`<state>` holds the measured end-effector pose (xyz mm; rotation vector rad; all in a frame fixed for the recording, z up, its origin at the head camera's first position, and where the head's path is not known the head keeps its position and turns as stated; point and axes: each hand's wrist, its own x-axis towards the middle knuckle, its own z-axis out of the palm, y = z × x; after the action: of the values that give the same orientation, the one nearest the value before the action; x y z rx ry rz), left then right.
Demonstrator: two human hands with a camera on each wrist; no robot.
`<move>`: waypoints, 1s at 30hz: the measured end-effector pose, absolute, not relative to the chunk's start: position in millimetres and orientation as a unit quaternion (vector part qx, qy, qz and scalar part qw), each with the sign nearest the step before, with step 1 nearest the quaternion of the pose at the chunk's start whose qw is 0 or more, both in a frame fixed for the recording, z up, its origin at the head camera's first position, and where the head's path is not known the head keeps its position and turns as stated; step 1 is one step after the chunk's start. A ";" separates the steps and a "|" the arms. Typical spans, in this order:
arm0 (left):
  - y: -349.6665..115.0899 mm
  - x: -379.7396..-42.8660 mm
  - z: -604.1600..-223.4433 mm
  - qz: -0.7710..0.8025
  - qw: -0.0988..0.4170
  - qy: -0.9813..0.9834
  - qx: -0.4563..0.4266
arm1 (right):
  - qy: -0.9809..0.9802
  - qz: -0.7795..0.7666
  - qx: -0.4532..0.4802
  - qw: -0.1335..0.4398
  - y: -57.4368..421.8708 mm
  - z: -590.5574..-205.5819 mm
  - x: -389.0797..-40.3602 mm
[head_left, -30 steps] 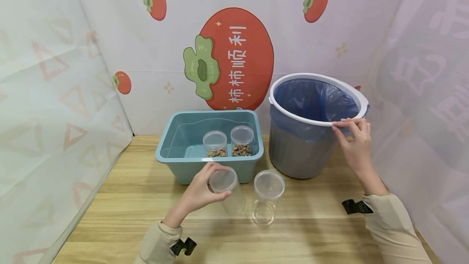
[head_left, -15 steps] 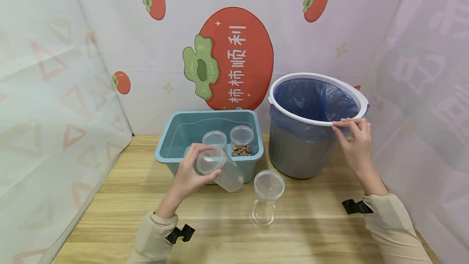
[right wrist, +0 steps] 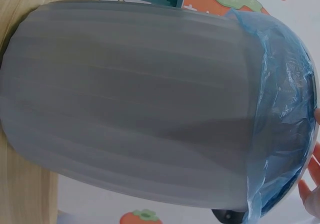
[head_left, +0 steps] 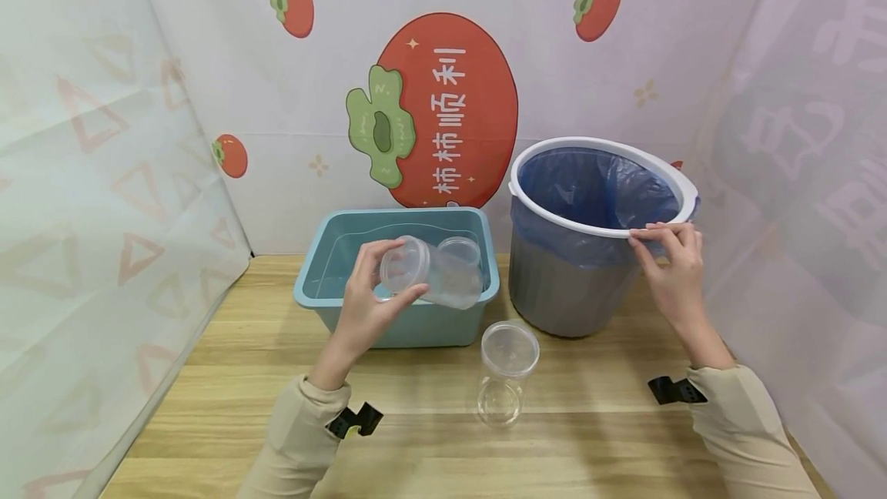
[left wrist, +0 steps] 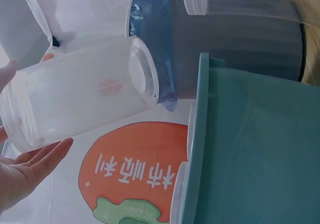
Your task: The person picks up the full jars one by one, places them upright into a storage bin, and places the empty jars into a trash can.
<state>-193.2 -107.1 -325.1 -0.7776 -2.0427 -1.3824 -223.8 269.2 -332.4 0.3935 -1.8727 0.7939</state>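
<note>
My left hand (head_left: pixel 367 306) grips a clear plastic jar (head_left: pixel 453 279) by its lidded end. The jar is tilted on its side above the front rim of the teal basin (head_left: pixel 333 301). In the left wrist view its cloudy wall shows only small specks and a faint reddish patch. Behind it, a lidded jar (head_left: pixel 459 247) stands in the basin, mostly hidden. My right hand (head_left: pixel 672 272) pinches the white rim of the grey trash can (head_left: pixel 575 291), which has a blue bag liner (head_left: pixel 568 183). In the right wrist view only some fingertips show at that rim.
Another clear lidded jar (head_left: pixel 509 376) stands upright on the wooden table (head_left: pixel 277 376), in front of the basin and trash can. A white printed cloth (head_left: pixel 291 98) hangs behind, with more cloth at both sides.
My left hand has lifted the jar off the table and tipped it over on its side, bringing it up over the basin's front. My right hand has stayed on the trash can's rim.
</note>
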 end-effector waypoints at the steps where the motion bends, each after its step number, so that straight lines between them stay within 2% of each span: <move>1: -104.8 -191.8 -320.4 -0.520 0.274 -0.756 -0.287 | -0.778 0.330 0.164 0.509 269.3 -332.3 -223.8; 6: -93.2 -185.4 -294.6 -0.536 0.273 -0.746 -0.285 | -0.778 0.330 0.164 0.509 269.5 -331.6 -223.7; 19: -72.2 -208.6 -263.2 -0.545 0.280 -0.731 -0.299 | -0.777 0.325 0.170 0.512 269.6 -331.7 -223.8; 30: -51.9 -251.0 -260.5 -0.568 0.274 -0.721 -0.287 | -0.779 0.325 0.169 0.509 269.6 -332.9 -223.1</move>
<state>-251.0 -51.9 -260.5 -0.7711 -1.9395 -1.5284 -223.1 269.6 -332.9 0.4071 -1.8764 0.7823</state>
